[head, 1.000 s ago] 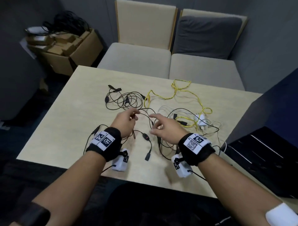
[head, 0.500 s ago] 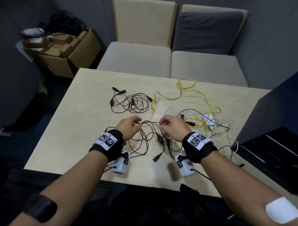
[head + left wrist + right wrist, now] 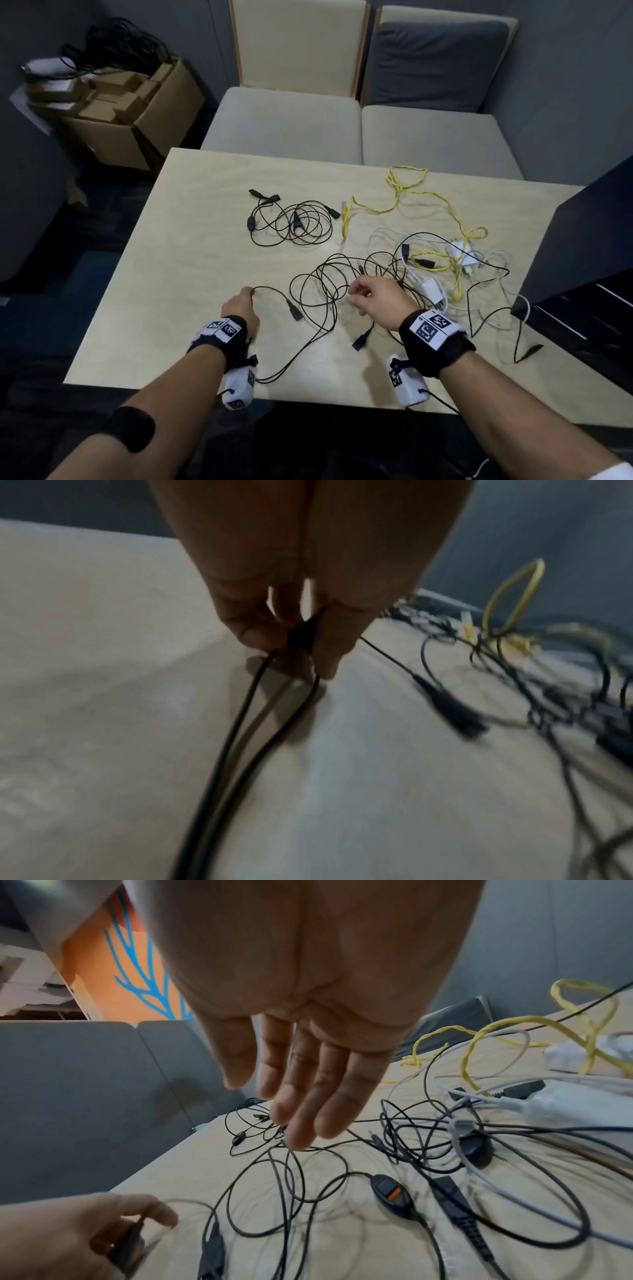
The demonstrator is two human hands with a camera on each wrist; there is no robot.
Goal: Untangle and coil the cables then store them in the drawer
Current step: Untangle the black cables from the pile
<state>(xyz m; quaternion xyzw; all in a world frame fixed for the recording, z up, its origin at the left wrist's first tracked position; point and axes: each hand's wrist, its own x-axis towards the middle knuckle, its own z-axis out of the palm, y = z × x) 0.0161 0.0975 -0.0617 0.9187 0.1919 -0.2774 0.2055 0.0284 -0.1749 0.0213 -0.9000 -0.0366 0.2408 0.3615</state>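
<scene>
Early in the task: only the small black cable bundle (image 3: pixel 291 224) at upper centre of the tabletop (image 3: pixel 191 246) looks loosely coiled, with the black tangle (image 3: pixel 329 287), white cables (image 3: pixel 428 291) and yellow cable (image 3: pixel 411 202) at centre-right unsorted, nothing stored. Lower left, left hand (image 3: pixel 239 306) low, fingertips pinched on a black cable; lower centre, right hand (image 3: pixel 373 298) above the tangle, fingers straight and apart, gripping nothing.
</scene>
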